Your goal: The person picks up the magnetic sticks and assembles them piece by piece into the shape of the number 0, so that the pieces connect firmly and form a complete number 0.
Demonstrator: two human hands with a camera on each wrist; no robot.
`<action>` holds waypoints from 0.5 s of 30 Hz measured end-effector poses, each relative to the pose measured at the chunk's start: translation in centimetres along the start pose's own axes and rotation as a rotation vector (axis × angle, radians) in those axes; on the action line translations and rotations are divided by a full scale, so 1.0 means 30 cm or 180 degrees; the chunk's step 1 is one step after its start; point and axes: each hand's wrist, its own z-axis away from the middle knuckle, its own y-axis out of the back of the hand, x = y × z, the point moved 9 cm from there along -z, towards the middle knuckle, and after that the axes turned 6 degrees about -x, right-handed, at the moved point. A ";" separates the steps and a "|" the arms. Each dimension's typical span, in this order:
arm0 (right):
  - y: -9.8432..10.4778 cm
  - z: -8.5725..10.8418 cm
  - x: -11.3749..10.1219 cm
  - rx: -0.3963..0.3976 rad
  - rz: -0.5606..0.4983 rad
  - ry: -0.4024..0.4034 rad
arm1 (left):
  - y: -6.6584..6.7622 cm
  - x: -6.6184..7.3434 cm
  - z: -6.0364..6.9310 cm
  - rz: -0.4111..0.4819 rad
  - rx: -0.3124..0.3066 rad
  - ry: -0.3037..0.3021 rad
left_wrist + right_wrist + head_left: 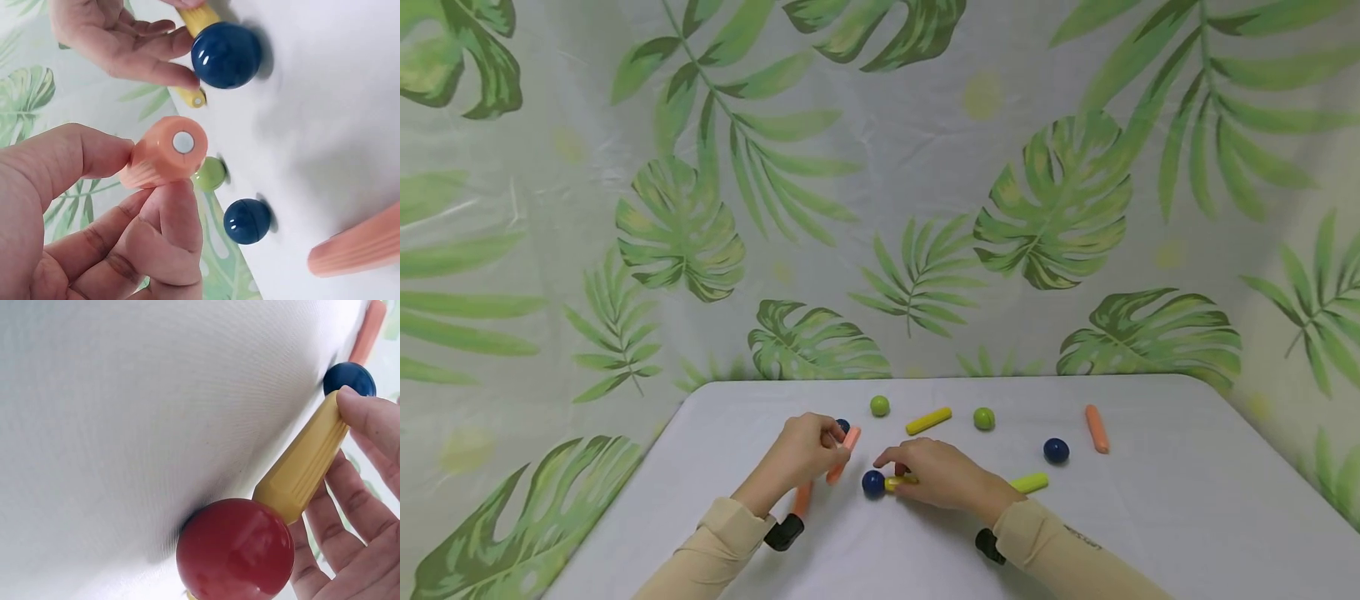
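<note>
The left hand (805,450) pinches an orange stick (164,153) between thumb and fingers; its end with a pale round spot shows in the left wrist view. A yellow stick (303,459) is pinched by the right hand (943,473), thumb on one side. That stick touches a dark blue ball (873,484) at one end and a red ball (235,550) at the other. In the head view the red ball is hidden behind the right hand. The held orange stick is apart from the blue ball.
Beyond the hands lie green balls (879,406) (984,418), a yellow stick (928,421) and another blue ball (843,426). To the right are a blue ball (1056,451), an orange stick (1097,429) and a yellow-green stick (1030,482). Another orange stick (802,500) lies near the left wrist.
</note>
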 end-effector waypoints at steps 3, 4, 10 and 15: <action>-0.002 -0.003 -0.004 -0.0019 -0.0039 0.0005 | -0.011 -0.008 0.018 0.0030 -0.0052 0.0002; -0.003 -0.005 -0.005 -0.0030 -0.0051 -0.0001 | -0.014 -0.011 0.023 0.0047 -0.0062 0.0006; -0.008 -0.013 -0.009 -0.0055 -0.0024 0.0016 | -0.024 -0.036 0.043 0.0110 -0.0049 0.0030; -0.013 -0.016 -0.006 -0.0067 -0.0054 -0.0015 | -0.028 -0.046 0.064 0.0142 -0.0058 0.0005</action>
